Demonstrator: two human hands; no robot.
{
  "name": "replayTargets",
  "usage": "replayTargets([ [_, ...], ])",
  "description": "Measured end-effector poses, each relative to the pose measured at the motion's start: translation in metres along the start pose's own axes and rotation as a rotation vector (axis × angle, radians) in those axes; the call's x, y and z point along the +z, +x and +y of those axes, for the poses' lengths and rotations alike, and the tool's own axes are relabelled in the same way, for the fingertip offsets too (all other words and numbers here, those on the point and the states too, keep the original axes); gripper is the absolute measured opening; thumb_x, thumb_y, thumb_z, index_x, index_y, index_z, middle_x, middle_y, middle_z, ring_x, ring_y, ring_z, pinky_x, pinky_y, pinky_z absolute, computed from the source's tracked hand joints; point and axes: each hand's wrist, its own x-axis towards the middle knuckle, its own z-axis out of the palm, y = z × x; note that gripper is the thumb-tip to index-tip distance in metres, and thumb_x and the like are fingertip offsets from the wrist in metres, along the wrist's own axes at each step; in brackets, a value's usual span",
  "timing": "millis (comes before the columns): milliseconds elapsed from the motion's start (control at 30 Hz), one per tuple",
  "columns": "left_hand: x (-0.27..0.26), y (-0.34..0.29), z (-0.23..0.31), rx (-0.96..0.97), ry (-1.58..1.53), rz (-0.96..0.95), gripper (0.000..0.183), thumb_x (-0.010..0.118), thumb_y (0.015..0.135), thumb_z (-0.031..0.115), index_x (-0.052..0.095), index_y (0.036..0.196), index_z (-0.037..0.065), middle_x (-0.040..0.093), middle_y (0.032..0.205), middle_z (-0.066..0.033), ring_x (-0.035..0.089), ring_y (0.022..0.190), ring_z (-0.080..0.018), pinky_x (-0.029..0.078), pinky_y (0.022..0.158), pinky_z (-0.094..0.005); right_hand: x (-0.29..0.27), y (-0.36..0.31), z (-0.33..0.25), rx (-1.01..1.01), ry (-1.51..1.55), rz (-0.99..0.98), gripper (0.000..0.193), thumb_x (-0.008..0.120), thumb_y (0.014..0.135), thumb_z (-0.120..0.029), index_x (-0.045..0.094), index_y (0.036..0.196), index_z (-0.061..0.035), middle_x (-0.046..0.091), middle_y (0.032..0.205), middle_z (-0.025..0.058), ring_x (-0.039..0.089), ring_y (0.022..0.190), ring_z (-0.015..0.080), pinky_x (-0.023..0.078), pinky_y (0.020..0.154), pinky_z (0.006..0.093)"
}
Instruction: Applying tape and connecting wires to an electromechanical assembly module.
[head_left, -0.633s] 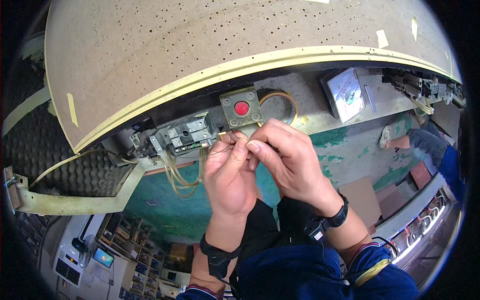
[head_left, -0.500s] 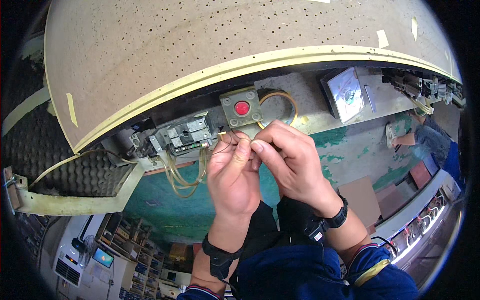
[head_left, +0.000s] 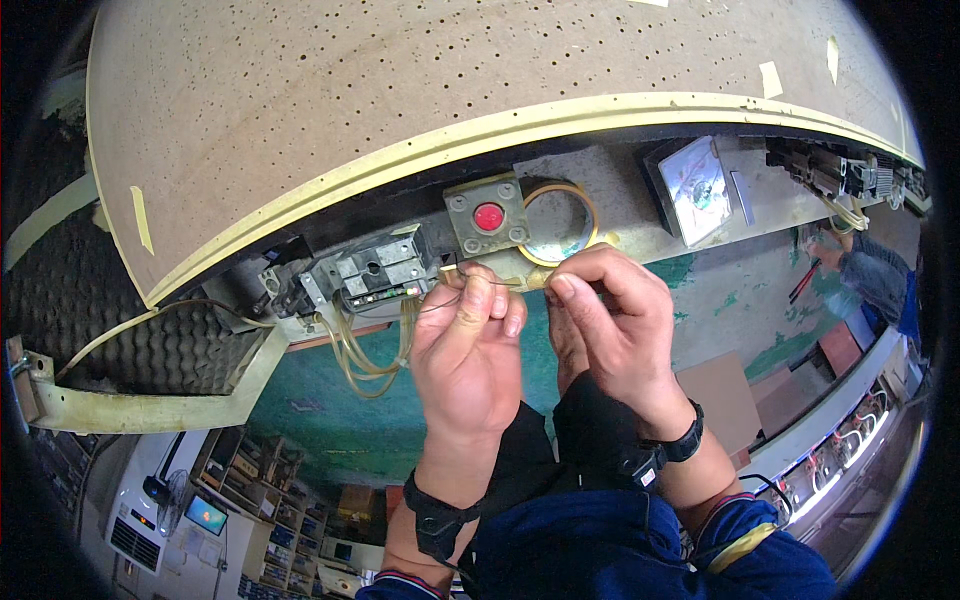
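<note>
Red btn [head_left: 489, 216]; dk-dotted tan brd [head_left: 450, 60]; ylw trim [head_left: 480, 126]; grn/gry flr [head_left: 350, 420].

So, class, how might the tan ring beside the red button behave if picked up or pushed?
The ring is probably light for its size, since its band looks thin and its middle is open. Pushed, it would likely slide, as it seems to lie flat; stood on edge, its round outline could let it roll.

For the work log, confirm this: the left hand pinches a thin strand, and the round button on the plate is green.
Wrong colour: the head view shows the round button on the plate is red. The left hand does pinch a thin strand.
</note>
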Motion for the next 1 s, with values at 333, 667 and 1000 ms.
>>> replayTargets([
  [333,0.003,-0.002,0.003,-0.075,-0.021,-0.011,0.009,0.061,0.112,0.013,0.06,0.109,0.004,0.056,0.1,-0.0029,0.052,0.088,-0.0122,0.045,0.077,-0.0275,0.012,0.002,-0.004,-0.007,0.155,0.011,0.02,0.085,0.087,0.001,0.077,0.106,-0.0011,0.076,0.098,0.0115,0.074,0.085,0.0232,0.058,0.077,0.0332],
  [667,-0.001,-0.002,0.005,-0.114,-0.038,-0.065,0.011,0.062,0.112,0.015,0.066,0.114,0.005,0.067,0.104,-0.0023,0.056,0.086,-0.0099,0.047,0.076,-0.0257,0.016,0.007,-0.005,-0.003,0.207,-0.023,0.017,0.085,0.088,-0.001,0.078,0.103,-0.0013,0.076,0.097,0.0105,0.072,0.086,0.022,0.057,0.078,0.0336],
  [1000,0.005,-0.001,0.008,-0.101,0.033,-0.022,0.009,0.061,0.112,0.014,0.066,0.112,0.006,0.066,0.105,-0.002,0.056,0.086,-0.0093,0.046,0.075,-0.0251,0.02,0.005,-0.005,0.157,0.36,-0.031,0.016,0.085,0.089,-0.001,0.076,0.102,-0.0007,0.074,0.095,0.0089,0.071,0.086,0.02,0.056,0.078,0.0329],
])
